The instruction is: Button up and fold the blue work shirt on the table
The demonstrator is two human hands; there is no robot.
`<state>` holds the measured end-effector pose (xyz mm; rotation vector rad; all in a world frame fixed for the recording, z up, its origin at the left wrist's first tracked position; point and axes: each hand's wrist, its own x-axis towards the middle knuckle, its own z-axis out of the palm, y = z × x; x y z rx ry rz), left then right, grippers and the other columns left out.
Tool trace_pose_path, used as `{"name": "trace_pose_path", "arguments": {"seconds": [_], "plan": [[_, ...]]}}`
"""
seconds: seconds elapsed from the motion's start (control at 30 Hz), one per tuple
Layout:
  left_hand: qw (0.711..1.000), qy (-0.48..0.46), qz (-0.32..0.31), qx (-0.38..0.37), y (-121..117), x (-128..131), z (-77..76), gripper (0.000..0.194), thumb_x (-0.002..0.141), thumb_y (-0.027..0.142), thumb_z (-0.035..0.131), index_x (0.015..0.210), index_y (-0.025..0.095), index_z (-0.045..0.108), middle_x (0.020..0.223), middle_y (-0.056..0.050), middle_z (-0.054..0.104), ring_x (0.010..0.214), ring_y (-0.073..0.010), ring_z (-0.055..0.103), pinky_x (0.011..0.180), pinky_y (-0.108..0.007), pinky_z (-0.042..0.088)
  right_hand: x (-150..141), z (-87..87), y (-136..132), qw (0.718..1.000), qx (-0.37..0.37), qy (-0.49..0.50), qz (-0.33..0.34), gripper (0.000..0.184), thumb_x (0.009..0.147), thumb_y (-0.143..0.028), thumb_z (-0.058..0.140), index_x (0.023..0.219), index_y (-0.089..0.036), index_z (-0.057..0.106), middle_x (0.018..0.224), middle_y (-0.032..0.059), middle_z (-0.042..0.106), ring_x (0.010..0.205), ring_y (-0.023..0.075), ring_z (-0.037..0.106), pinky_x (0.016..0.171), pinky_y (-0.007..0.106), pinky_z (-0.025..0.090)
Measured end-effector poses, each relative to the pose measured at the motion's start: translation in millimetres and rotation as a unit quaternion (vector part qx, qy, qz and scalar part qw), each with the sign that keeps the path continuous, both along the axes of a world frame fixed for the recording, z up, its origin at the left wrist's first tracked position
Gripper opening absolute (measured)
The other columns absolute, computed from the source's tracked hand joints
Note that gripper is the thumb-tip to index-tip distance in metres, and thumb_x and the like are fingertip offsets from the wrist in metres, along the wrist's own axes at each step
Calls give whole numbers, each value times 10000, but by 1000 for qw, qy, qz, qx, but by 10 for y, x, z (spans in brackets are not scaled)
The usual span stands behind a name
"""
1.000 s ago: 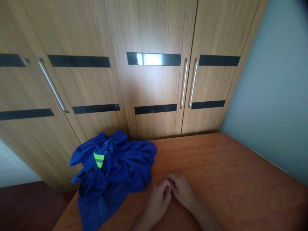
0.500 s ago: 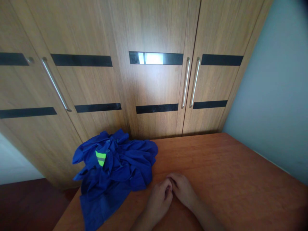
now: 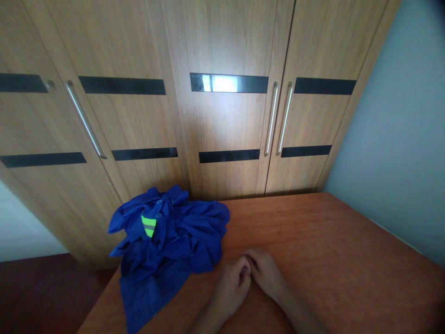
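Observation:
My left hand and my right hand rest side by side on the wooden table, fingers curled and touching each other, with nothing seen in them. A crumpled blue garment with a neon yellow-green reflective patch lies in a heap just left of my left hand, apart from it. Part of the cloth hangs toward the table's left edge.
A wooden wardrobe with black stripes and long metal handles stands right behind the table. A pale blue wall runs along the table's right side. Dark floor shows at the lower left.
The view has drifted slightly left, so everything sits a little further right in the picture. Both hands and the garment keep their places on the table.

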<state>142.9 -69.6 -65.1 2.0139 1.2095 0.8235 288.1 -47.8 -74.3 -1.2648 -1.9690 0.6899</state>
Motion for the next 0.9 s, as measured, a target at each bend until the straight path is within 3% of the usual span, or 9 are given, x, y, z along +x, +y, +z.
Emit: {"name": "trace_pose_path", "arguments": {"seconds": [0.37, 0.5, 0.6, 0.7, 0.8, 0.9], "plan": [[1000, 3, -1, 12, 22, -9, 4, 149, 829, 122, 423, 739, 194, 517, 715, -2, 613, 672, -143, 552, 614, -238, 361, 8, -45, 29, 1000, 8, 8, 3, 234, 865, -147, 448, 839, -200, 675, 820, 39, 689, 775, 177, 621, 720, 266, 430], [999, -2, 1, 41, -56, -8, 74, 147, 818, 109, 444, 741, 194, 535, 693, 1, 617, 642, -133, 562, 593, -229, 381, 15, -53, 31, 1000, 11, 18, 8, 234, 880, -162, 437, 810, -198, 657, 784, 30, 677, 746, 169, 614, 697, 257, 426], [991, 16, -12, 131, -219, -43, 193, 140, 819, 115, 462, 761, 200, 556, 686, -3, 624, 643, -138, 579, 605, -237, 410, 24, -55, 32, 1000, 20, 20, 8, 234, 885, -173, 434, 806, -198, 653, 767, 27, 672, 730, 167, 610, 683, 253, 426], [959, 29, -4, 283, -339, -208, 376, 144, 824, 115, 484, 858, 209, 589, 772, -23, 664, 729, -159, 619, 684, -265, 459, 33, -59, 35, 999, 31, 18, 9, 239, 878, -154, 428, 841, -204, 659, 797, 26, 682, 756, 167, 617, 717, 257, 436], [913, 35, 89, 396, -242, -601, 635, 201, 826, 103, 516, 974, 210, 599, 890, -48, 686, 828, -172, 642, 777, -283, 489, 37, -65, 37, 999, 32, 9, 7, 253, 866, -140, 428, 862, -209, 671, 838, 33, 695, 794, 174, 628, 751, 267, 445], [861, 82, 292, 408, 71, -1174, 904, 183, 847, 229, 533, 1006, 194, 618, 982, -86, 673, 959, -239, 624, 909, -380, 463, 36, -71, 43, 999, 32, 12, 3, 250, 867, -148, 432, 871, -206, 675, 863, 39, 702, 814, 180, 634, 760, 273, 452]]}}
